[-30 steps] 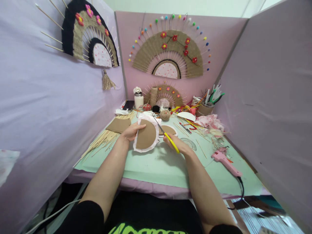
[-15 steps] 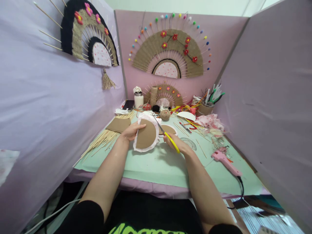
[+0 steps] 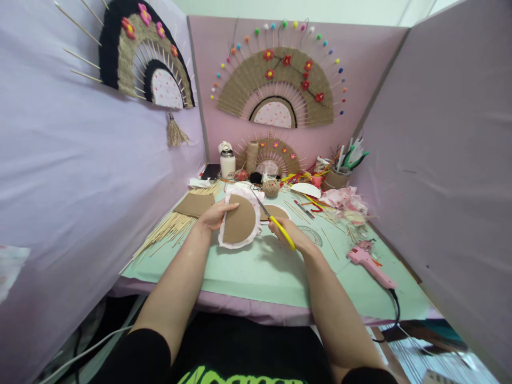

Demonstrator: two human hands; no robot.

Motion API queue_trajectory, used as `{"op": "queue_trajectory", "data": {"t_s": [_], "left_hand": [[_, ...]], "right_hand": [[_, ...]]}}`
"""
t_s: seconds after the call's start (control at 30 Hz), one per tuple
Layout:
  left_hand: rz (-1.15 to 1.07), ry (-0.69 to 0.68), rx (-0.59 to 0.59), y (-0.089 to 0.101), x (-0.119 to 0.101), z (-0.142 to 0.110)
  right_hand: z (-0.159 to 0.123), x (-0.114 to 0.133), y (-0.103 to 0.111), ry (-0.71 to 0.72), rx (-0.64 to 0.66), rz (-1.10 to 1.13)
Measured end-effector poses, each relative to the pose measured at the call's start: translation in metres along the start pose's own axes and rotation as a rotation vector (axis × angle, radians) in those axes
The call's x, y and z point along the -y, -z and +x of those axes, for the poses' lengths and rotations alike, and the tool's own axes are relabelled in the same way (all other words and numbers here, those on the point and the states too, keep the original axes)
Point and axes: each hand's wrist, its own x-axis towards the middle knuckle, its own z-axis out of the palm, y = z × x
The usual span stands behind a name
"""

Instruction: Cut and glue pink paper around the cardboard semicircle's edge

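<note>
My left hand [image 3: 216,214] grips the straight edge of a half-round cardboard piece [image 3: 240,221], thumb on its brown face. White fabric with pinkish spots [image 3: 235,245] borders the cardboard and sticks out past its curve. In my right hand [image 3: 288,232] are yellow-handled scissors [image 3: 283,232], their blades pointing up and away at the fabric's upper right edge. Whether the blades are parted is too small to tell. Behind the scissors, a second half-round cardboard piece [image 3: 275,213] with a white border lies on the table.
Thin bamboo sticks [image 3: 164,229] and a cardboard rectangle [image 3: 194,205] lie at left. To the right are a protractor [image 3: 310,236], a pink glue gun [image 3: 372,266] with a cord, and crumpled pink fabric [image 3: 348,204]. A white bottle [image 3: 228,163] and twine ball [image 3: 271,188] stand behind.
Almost nothing differs. Both hands, the cardboard piece and the scissors keep nearly the same position.
</note>
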Motion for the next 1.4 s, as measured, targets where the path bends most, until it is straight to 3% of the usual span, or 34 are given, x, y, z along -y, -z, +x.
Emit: {"op": "queue_trajectory", "data": {"t_s": [0.53, 0.73, 0.9, 1.4], "left_hand": [[0.000, 0.000, -0.004, 0.002, 0.000, -0.001], [-0.066, -0.004, -0.081, 0.002, -0.002, 0.000], [-0.112, 0.080, -0.119, 0.002, -0.004, 0.001], [-0.074, 0.110, -0.009, 0.001, -0.001, -0.002]], "right_hand": [[-0.002, 0.005, 0.009, -0.070, 0.035, 0.000], [0.000, -0.001, 0.008, -0.097, 0.007, 0.003], [0.000, -0.002, 0.009, -0.078, 0.033, -0.044], [0.001, -0.008, 0.010, 0.036, 0.114, -0.068]]}}
